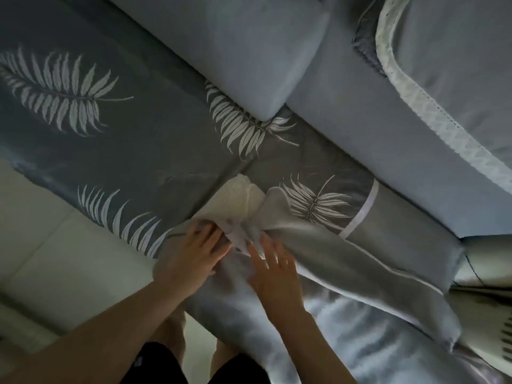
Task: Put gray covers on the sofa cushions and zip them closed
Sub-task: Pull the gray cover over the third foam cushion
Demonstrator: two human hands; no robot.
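Note:
A grey cover [360, 261] with white leaf prints lies over the seat cushion in front of me. The cushion's white corner [238, 200] sticks out of the cover's opening at the centre. My left hand [191, 256] lies on the bunched cloth at that opening, its fairly straight fingers pressing into the white folds. My right hand [274, 270], blurred, has spread fingers that touch the grey cover just right of the opening. No zip shows.
A covered leaf-print seat cushion [83, 120] lies to the left. Pale blue back cushions [235, 51] stand behind. A lace-trimmed cloth [415, 101] drapes at the top right. Pale floor tiles [41, 231] are lower left, and my legs [171, 336] are at the bottom.

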